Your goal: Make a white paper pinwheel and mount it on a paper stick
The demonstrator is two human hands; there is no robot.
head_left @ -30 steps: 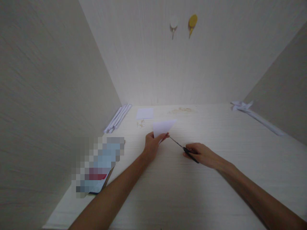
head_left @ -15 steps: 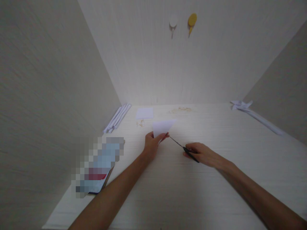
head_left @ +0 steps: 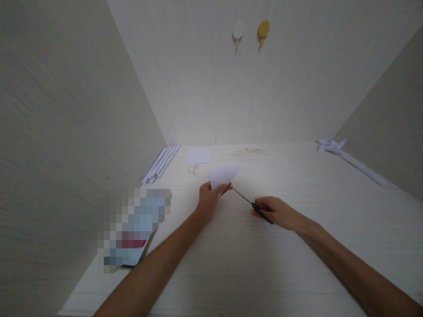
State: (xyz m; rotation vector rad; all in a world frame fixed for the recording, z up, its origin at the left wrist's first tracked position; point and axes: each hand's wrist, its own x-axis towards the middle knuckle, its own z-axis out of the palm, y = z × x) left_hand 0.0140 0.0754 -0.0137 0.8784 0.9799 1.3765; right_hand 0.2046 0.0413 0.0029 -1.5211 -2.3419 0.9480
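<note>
A white piece of paper [head_left: 223,175], apparently folded, is pinched between the thumb and fingers of my left hand [head_left: 209,198] above the table. My right hand [head_left: 276,212] is closed around the black handle of what look like scissors [head_left: 261,213], seen edge-on. Their thin metal blade points up and left, with its tip at the fingertips of my left hand, beside the lower right edge of the paper. Whether the tip touches the paper I cannot tell.
On the white table [head_left: 231,264] lie rolled paper sticks [head_left: 161,163], a square paper sheet [head_left: 198,156], tan rubber bands [head_left: 193,170] and more tan bits [head_left: 253,151]. A paper pinwheel on a stick [head_left: 350,160] is at right, a blurred phone [head_left: 140,233] at left. Wall hooks [head_left: 263,29] hang behind.
Both hands, the paper and the scissors hold almost the same pose. The whole view has shifted very slightly.
</note>
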